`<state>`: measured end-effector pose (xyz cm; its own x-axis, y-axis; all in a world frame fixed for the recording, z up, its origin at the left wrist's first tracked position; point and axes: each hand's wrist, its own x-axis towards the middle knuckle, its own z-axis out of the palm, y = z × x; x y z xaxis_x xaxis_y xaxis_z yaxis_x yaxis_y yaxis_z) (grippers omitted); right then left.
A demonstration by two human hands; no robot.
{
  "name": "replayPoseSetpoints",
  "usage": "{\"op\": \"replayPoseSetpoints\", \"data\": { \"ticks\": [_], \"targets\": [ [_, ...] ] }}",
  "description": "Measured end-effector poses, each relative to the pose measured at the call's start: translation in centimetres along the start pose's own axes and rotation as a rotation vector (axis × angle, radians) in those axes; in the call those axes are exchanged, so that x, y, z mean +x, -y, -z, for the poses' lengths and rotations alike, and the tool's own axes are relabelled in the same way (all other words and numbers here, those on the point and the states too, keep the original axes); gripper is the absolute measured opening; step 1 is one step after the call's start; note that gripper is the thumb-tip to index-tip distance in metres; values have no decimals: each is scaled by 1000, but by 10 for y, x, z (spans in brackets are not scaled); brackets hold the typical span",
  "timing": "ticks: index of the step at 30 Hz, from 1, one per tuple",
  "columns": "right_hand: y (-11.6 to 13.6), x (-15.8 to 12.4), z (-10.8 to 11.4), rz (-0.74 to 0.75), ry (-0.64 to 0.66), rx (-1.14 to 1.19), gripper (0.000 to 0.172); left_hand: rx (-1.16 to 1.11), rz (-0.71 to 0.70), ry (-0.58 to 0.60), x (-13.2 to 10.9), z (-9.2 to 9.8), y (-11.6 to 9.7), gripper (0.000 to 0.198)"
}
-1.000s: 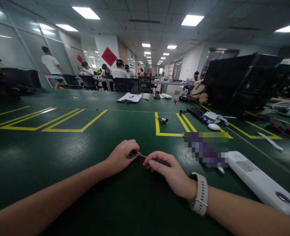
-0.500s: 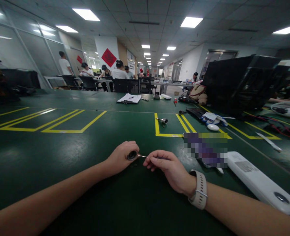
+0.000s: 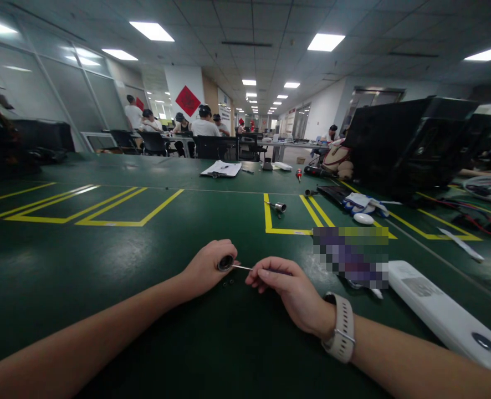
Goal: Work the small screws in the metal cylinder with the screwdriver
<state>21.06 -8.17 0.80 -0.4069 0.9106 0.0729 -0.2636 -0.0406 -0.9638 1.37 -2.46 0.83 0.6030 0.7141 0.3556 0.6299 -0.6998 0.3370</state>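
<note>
My left hand is closed round a round metal part with a hollow open end, which faces me. A thin screwdriver is pinched in my right hand, and its metal shaft points left to the side of that part. Whether the tip touches or enters it, I cannot tell. Below the part, small dark pieces lie on the green table. Another metal part with a thin stem lies farther off, by a yellow taped outline.
To the right lie a long white device, a blurred-out purple item, a white oval object and a cloth glove. Farther back are a clipboard, a red screwdriver and a large black case. Several people sit beyond.
The whole view has shifted slightly, so everything sits a little lower and to the right. Both hands keep the same hold on the metal part and the screwdriver.
</note>
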Motion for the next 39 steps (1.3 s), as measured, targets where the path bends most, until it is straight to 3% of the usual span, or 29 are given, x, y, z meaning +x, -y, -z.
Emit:
{"op": "replayPoseSetpoints", "data": {
  "ticks": [15,21,30,39],
  "targets": [
    [-2,-1,0,29,5,-112,13,39,-9,45,1,6,-5,12],
    [0,-1,0,13,3,-38,12,-22,23,-12,-1,2,0,13],
    [0,-1,-1,24,-6,-5,11,17,-10,17,1,2,-3,13],
    [0,-2,2,35,-11,10,12,16,56,6,1,2,-3,15]
  ]
}}
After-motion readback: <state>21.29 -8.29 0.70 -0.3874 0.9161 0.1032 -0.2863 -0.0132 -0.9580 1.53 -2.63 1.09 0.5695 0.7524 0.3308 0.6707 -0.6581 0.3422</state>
